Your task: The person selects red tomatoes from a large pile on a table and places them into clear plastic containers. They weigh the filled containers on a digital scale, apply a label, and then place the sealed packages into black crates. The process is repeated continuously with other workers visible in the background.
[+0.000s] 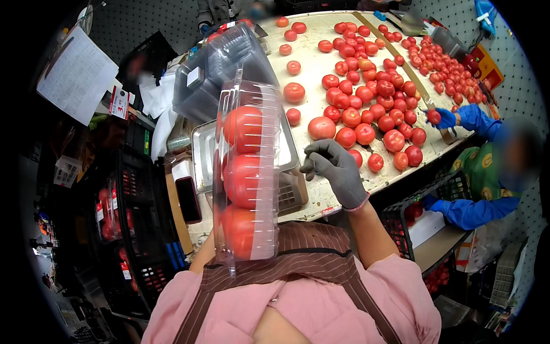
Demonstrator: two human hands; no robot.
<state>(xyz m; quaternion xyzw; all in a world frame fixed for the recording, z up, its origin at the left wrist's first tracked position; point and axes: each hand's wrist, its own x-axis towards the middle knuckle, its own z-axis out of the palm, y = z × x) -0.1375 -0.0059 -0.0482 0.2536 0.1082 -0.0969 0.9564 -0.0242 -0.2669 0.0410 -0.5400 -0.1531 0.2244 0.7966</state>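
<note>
While the clear clamshell (268, 172) is up close to you: stands on end before your striped apron (315, 241), with at least three red tomatoes (243, 180) in a column inside.
Left hand: hidden behind the clamshell; only your left forearm (201, 253) shows near its lower end. Cannot tell how the fingers grip.
Right hand (339, 172): grey-gloved, to the right of the clamshell and apart from it, over the near side of the table (312, 63). Fingers loosely curled, nothing seen in them.
Walls: thin ribbed plastic, likely springy and slick. Squeezed mid-panel, they would probably bow inward. Cannot tell whether the lid is latched.
Weight: mostly fruit; expect moderate heft in a flimsy shell, perhaps rolling inside if you tip it.
Skins: glossy, likely firm but easily bruised; go light where plastic lies against them.
Best hold: palm under the lower end, other hand steadying the ribbed side edges near the top; glove fabric should help against slipping.
Around it: metal tray (203, 155) behind, loose tomatoes (322, 128) to the right on the table.
</note>
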